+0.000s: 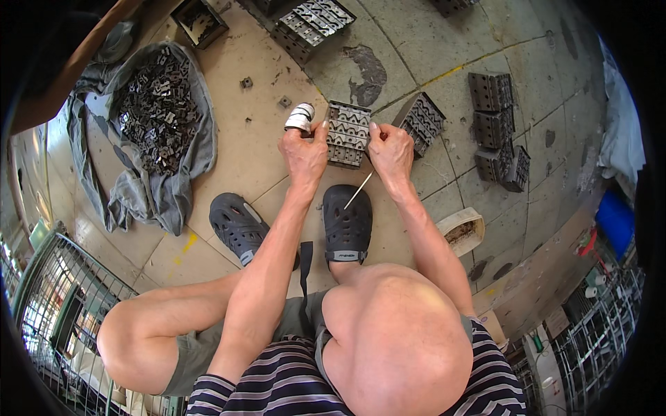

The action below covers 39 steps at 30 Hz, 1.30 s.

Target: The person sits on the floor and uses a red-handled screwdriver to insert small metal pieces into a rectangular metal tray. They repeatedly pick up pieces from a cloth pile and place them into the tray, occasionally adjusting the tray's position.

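Between my hands lies a rectangular block of stacked, toothed metal parts [349,133] on the floor. My left hand [304,156] is closed at the block's left side, its thumb tip against the edge. White wrapping with dark bands covers one of its fingers. On the opposite side, my right hand [392,154] is closed around a thin pale stick [358,191], which slants down toward my shoe, its thumb beside the block's right edge. Parts of the fingers on both hands are hidden. Just right of it, a second, tilted block of metal parts [423,119] stands close to my right hand.
At left, a grey cloth [201,139] holds a heap of small metal pieces [161,111]. More metal blocks stand at the right [491,114] and far side [316,24]. A pale tub [461,232] sits near my right forearm. Another person's arm [69,69] shows upper left.
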Each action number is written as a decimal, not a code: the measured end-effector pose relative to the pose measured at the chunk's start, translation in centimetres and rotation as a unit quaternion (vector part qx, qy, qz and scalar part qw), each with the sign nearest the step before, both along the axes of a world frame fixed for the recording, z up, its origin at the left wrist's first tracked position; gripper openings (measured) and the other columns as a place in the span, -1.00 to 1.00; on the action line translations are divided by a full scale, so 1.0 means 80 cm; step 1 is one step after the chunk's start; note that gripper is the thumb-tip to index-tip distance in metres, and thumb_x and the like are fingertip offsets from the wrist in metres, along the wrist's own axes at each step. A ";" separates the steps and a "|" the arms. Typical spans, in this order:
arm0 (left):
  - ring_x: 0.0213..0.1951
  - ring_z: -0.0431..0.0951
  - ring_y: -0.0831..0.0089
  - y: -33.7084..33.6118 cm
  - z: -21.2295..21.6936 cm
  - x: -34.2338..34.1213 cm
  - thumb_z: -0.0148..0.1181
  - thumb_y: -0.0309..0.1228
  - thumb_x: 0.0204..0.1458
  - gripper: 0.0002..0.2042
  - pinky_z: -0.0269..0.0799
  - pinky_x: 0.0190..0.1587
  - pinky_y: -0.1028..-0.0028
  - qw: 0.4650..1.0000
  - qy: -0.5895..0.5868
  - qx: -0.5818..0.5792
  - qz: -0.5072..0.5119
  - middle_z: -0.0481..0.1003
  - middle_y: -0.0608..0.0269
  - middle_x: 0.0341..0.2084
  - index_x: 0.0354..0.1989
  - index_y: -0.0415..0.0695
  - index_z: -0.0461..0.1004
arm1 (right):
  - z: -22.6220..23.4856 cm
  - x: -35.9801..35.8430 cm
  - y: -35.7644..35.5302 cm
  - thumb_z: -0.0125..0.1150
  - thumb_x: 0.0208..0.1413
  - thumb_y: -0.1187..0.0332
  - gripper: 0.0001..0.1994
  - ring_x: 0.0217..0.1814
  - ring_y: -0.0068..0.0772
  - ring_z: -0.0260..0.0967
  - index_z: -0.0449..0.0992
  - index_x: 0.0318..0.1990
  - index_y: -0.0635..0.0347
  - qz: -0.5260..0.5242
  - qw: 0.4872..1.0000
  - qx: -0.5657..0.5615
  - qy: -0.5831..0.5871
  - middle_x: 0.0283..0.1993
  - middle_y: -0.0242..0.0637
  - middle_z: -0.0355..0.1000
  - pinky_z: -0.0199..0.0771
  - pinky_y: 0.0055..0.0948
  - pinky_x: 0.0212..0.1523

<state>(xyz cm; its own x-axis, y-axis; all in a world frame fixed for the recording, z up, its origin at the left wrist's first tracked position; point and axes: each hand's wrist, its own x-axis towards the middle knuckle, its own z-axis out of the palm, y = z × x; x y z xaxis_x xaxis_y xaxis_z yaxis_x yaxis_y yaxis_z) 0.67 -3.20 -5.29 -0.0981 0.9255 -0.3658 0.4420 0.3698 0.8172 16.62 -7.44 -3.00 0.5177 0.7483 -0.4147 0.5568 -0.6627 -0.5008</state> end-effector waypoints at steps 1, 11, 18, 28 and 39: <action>-0.37 0.60 0.57 0.001 0.001 0.000 0.48 -0.47 0.07 -0.76 0.54 -0.27 0.44 1.000 -0.001 -0.006 -0.003 0.68 0.22 -0.42 -0.15 -0.31 0.60 | -0.001 0.001 -0.002 0.22 0.31 0.17 -0.61 -0.36 0.30 0.55 0.62 -0.44 0.33 0.004 1.000 -0.015 -0.019 -0.48 0.15 0.52 0.50 0.07 -0.31; -0.46 0.62 0.47 0.005 0.006 0.015 0.58 -0.31 -0.03 -0.67 0.56 -0.32 0.37 0.996 0.042 -0.080 0.009 0.64 0.13 -0.53 -0.34 -0.32 0.60 | -0.030 0.066 0.005 0.28 0.34 0.17 -0.67 -0.68 -0.62 0.32 0.71 -0.35 0.26 -0.046 0.999 0.005 0.028 -0.70 -0.39 0.36 0.33 -0.42 -0.57; -0.62 0.51 0.33 0.000 0.011 0.016 0.42 -0.39 0.09 -0.80 0.39 -0.49 0.27 0.999 0.047 -0.010 0.009 0.49 0.07 -0.68 -0.31 -0.30 0.60 | 0.028 0.065 0.044 0.28 0.41 0.22 -0.71 -0.58 -0.71 0.25 0.71 -0.14 0.32 -0.066 0.965 0.025 0.252 -0.53 -0.53 0.35 0.16 -0.56 -0.55; -0.50 0.52 0.51 -0.027 0.002 -0.027 0.34 -0.47 0.21 -0.76 0.48 -0.37 0.39 0.989 -0.021 0.003 0.145 0.54 0.19 -0.56 -0.01 -0.30 0.57 | 0.030 -0.074 0.183 0.36 0.22 0.40 -0.84 -0.41 -0.44 0.47 0.67 -0.18 0.36 0.345 0.899 0.144 0.227 -0.41 -0.22 0.57 0.46 -0.40 -0.32; -0.49 0.59 -0.16 0.101 0.009 -0.229 0.36 -0.41 0.10 -0.83 0.46 -0.41 0.11 0.942 0.244 0.170 0.154 0.56 -0.13 -0.54 -0.22 -0.23 0.60 | 0.009 -0.238 0.342 0.21 0.00 0.62 -0.64 -0.12 0.07 0.54 0.61 -0.01 0.18 0.720 0.651 0.230 0.065 -0.12 -0.08 0.49 0.52 -0.03 -0.19</action>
<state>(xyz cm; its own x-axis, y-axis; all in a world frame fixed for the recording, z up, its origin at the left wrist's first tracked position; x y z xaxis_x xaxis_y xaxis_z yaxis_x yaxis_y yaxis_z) -17.63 4.86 -4.56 -0.4616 0.8809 0.1045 0.7096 0.2960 0.6394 -2.39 19.94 -2.30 -0.8764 0.4785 0.0549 0.3671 0.7373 -0.5672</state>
